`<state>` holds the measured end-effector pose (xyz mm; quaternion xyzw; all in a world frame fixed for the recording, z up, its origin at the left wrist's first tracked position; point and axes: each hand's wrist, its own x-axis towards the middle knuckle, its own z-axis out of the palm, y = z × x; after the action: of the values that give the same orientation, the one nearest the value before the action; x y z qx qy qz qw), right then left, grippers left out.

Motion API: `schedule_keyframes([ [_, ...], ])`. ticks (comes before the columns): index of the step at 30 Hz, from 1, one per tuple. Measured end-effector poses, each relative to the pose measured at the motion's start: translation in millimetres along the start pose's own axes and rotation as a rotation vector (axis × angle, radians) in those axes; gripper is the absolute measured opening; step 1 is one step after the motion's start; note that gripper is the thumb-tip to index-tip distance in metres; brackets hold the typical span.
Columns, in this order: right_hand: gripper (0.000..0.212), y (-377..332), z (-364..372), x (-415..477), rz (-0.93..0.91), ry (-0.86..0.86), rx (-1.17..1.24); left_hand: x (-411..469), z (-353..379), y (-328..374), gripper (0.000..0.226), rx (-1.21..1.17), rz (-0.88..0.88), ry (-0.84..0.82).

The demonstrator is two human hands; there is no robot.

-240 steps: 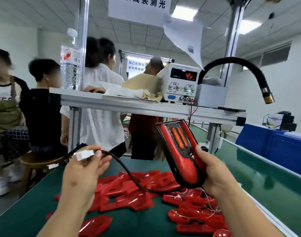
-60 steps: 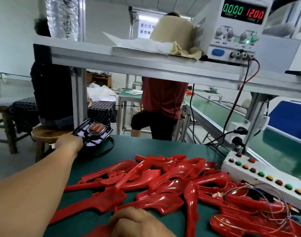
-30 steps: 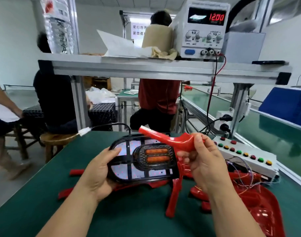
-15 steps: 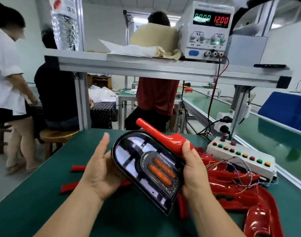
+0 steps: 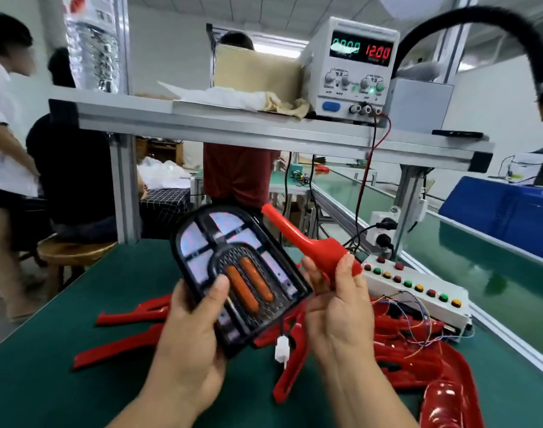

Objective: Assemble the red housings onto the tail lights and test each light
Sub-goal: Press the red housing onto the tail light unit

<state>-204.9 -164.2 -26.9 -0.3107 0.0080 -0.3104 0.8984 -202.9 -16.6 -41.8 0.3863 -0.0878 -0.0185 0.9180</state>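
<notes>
A black-framed tail light [image 5: 233,273] with two orange bars and white panels is raised above the green table, tilted, its rounded end up. My left hand [image 5: 189,332] grips its lower end, thumb across the face. My right hand [image 5: 338,307] holds a red housing [image 5: 310,245] by its wide part, just right of the light, its narrow end pointing up-left. A white plug [image 5: 282,350] hangs on a black wire below the light. Several more red housings [image 5: 131,344] lie on the table.
A white test box [image 5: 418,295] with coloured buttons and thin wires sits at the right. A power supply [image 5: 353,66] reading 12.00 stands on the metal shelf [image 5: 233,125]. A black hose [image 5: 480,17] arcs overhead. People sit and stand behind the bench.
The tail light has turned more upright and risen. My left hand now grips its lower end with the thumb on the face; my right hand has drawn the red housing off to the right.
</notes>
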Motion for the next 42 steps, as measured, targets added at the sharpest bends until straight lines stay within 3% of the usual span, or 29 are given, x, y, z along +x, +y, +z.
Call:
schedule_keyframes([
  [3,0.020,-15,-5,7,-0.015,-0.005,0.014,16,-20,25,0.034,0.161,0.031,0.002],
  [5,0.016,-24,-8,11,0.001,-0.023,0.034,24,-31,36,0.045,0.272,0.035,0.002],
  [7,0.010,-31,-12,13,0.017,-0.085,0.052,31,-39,41,0.052,0.373,0.049,0.001],
  [9,0.001,-38,-14,13,0.026,-0.180,0.046,35,-43,45,0.045,0.454,0.069,-0.061],
  [13,0.007,-41,-14,10,0.078,-0.363,-0.032,41,-52,50,0.043,0.551,0.007,-0.300],
  [17,0.021,-36,-13,8,0.137,-0.436,-0.178,45,-54,43,0.027,0.729,0.113,-0.213],
  [20,0.026,-37,-14,7,0.156,-0.473,-0.307,49,-54,35,0.013,0.666,0.122,-0.113],
  [24,0.032,-30,-15,3,0.194,-0.526,-0.456,55,-58,41,0.013,0.489,0.083,0.015],
  [30,0.019,-11,-10,-7,0.126,-0.499,-0.800,53,-57,42,0.018,0.524,0.093,-0.040],
  [34,0.029,-11,-9,-8,0.051,-0.480,-0.926,53,-59,43,0.013,0.561,0.085,-0.060],
  [42,0.058,-6,-14,-5,-0.100,-0.419,-1.230,52,-61,45,0.025,0.595,0.129,-0.126],
])
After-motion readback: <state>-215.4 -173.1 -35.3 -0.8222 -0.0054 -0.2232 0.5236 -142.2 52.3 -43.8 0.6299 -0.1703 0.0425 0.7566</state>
